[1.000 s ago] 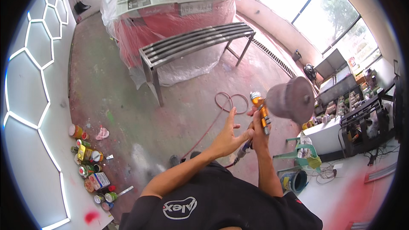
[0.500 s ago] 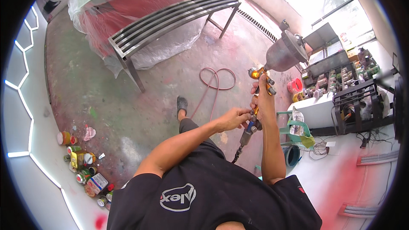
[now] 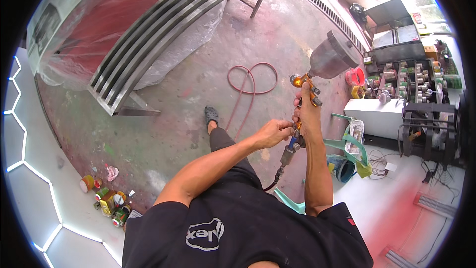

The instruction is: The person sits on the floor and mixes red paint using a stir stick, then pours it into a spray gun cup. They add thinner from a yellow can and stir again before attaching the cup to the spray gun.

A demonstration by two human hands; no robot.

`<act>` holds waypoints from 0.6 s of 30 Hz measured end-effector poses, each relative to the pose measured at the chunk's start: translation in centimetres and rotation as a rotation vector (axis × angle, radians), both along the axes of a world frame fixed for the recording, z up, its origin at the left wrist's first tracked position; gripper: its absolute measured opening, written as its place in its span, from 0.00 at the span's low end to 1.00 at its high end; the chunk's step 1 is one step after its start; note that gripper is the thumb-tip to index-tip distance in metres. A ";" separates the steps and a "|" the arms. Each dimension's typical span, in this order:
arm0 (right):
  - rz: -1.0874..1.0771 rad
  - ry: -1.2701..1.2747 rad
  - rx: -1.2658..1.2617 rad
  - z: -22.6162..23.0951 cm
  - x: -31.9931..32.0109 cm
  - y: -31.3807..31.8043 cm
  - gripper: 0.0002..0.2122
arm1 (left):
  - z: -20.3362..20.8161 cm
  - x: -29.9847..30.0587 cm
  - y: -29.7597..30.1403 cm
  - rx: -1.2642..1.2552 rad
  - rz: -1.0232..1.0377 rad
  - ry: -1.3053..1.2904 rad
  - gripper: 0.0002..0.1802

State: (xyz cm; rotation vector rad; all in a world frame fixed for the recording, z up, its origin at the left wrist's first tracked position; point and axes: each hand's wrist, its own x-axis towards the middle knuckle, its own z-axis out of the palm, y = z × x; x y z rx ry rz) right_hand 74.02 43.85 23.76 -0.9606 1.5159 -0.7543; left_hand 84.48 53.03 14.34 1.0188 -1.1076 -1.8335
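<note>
A spray gun [image 3: 298, 81] with a gold body and a grey, cloudy paint cup [image 3: 333, 55] stands in front of me, tilted to the right at the top. My right hand [image 3: 308, 109] is wrapped round its handle, thumb up along the back. Below that, my left hand [image 3: 274, 134] is closed, fingertips pinching at the bottom of the handle beside a blue and silver air regulator [image 3: 291, 148]. Exactly which small part the fingertips touch is hidden. From the regulator a dark air hose [image 3: 273, 182] runs down toward my body.
A slatted metal bench [image 3: 163, 34] stands at the far left, before a red object under plastic sheeting [image 3: 94, 44]. Red hose [image 3: 252, 93] loops over the stained floor. Paint cans [image 3: 111, 203] line the left wall. At right are a green plastic chair [image 3: 364, 156], a blue bucket [image 3: 343, 169] and shelved cans [image 3: 406, 82].
The view has shifted, so the bench now looms larger and farther left, and the green chair shows more. Both hands keep their hold on the spray gun, with little visible change.
</note>
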 end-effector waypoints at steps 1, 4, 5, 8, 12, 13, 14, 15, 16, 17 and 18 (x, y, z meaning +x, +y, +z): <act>-0.005 -0.002 0.017 -0.3 0.4 -1.7 0.26 | -0.3 0.3 -1.5 0.021 -0.002 -0.012 0.17; -0.011 0.001 0.055 -0.9 1.4 -5.9 0.26 | -0.8 1.2 -5.6 0.080 -0.015 -0.040 0.17; -0.009 0.009 0.060 -1.1 1.8 -7.0 0.26 | -0.9 1.5 -6.6 0.098 -0.024 -0.047 0.17; -0.013 0.014 0.107 -1.7 2.4 -9.8 0.25 | -1.4 2.1 -9.1 0.119 -0.016 -0.022 0.17; -0.019 0.054 0.075 -1.8 3.7 -11.8 0.25 | -2.4 2.3 -11.1 0.162 -0.011 0.037 0.19; -0.020 0.046 0.099 -2.1 3.5 -12.3 0.26 | -2.6 2.4 -11.6 0.167 -0.023 0.027 0.20; -0.020 0.037 0.124 -2.7 3.1 -12.7 0.26 | -2.7 2.5 -12.0 0.173 -0.035 0.017 0.21; -0.019 0.028 0.149 -3.2 2.9 -13.1 0.26 | -2.8 2.6 -12.1 0.154 -0.010 0.002 0.22; -0.018 0.032 0.141 -3.4 2.7 -13.3 0.27 | -2.7 2.7 -12.0 0.140 0.013 -0.015 0.23; -0.016 0.037 0.134 -3.7 2.7 -13.6 0.27 | -2.6 3.0 -11.9 0.126 0.037 -0.031 0.24; -0.011 0.042 0.128 -4.1 2.7 -13.9 0.28 | -2.8 3.8 -11.7 0.137 0.037 -0.072 0.25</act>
